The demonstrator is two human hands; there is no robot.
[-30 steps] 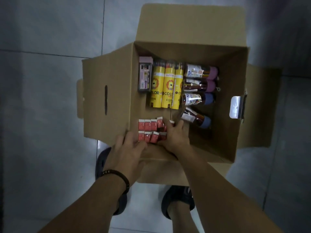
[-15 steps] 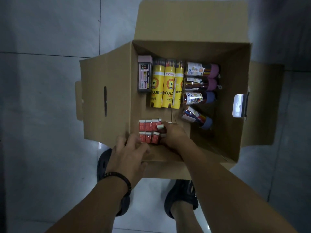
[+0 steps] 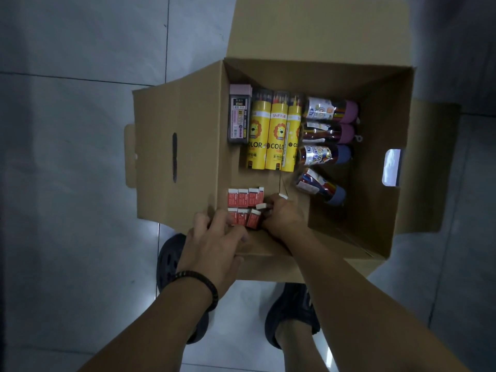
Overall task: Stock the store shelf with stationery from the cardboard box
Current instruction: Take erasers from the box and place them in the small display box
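Inside the cardboard box (image 3: 188,157), erasers (image 3: 261,206) sit in the right hand (image 3: 284,218) grip.

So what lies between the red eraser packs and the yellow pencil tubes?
Nothing: the head view shows only bare box floor between the red eraser packs and the yellow pencil tubes.

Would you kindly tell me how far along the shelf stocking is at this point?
Nothing looks done yet: no shelf is in view, and the cardboard box is well filled. In hand: the right hand grips a few red erasers while the left hand reaches over the near wall beside them. Left: the yellow pencil tubes, the clear tubes and the pink-lidded case.
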